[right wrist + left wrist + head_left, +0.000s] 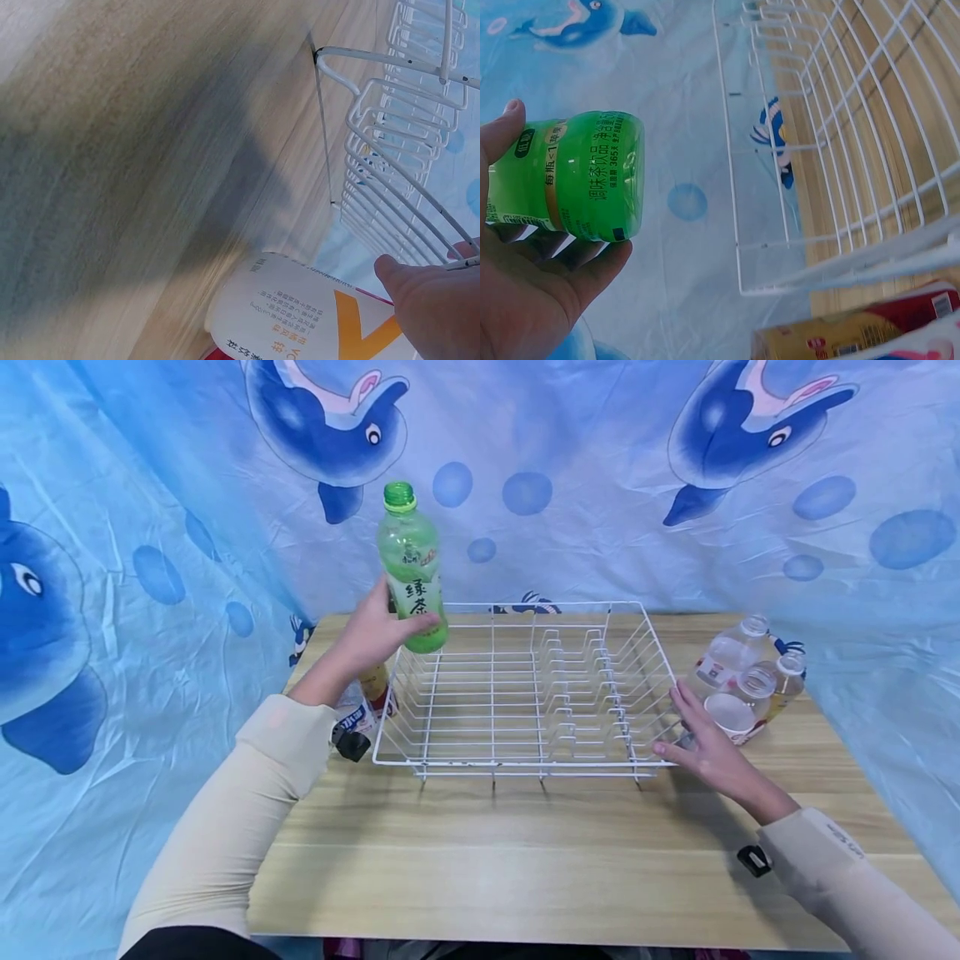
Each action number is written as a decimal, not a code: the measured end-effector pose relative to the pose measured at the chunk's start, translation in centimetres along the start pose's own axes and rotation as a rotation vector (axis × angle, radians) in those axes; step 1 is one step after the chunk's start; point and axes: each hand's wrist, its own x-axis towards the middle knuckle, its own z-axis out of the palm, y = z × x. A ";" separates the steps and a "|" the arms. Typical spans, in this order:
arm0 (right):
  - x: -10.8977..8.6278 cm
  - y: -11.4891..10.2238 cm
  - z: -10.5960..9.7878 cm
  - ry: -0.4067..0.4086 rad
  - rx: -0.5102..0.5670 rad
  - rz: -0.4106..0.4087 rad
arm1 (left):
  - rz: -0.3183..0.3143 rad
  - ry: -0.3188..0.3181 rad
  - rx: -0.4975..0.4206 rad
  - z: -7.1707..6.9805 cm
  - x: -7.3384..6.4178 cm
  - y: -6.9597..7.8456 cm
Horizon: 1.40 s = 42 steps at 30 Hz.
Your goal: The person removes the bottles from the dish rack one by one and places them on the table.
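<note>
My left hand (378,628) grips a green tea bottle (411,560) upright, above the left back corner of a white wire rack (492,766). In the left wrist view the thumb and fingers wrap the bottle's green lower part (592,176). My right hand (705,739) rests at the rack's right side, its thumb and fingers at the top wire. The right wrist view shows that thumb (390,274) by the rack's rim, close over a white container (292,311) with an orange mark. The rack stands on the wooden table with nothing inside it.
Right of the rack stand several clear bottles (727,656) and a white tub (729,714). To its left are a yellow and red container (377,687) and a blue and white package (356,718). Blue dolphin-print sheets (570,552) hang behind the table (480,860).
</note>
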 end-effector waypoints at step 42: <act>-0.7 0.3 0.7 0.048 0.015 -0.023 | -0.148 -0.009 0.072 -8.4 4.5 -8.1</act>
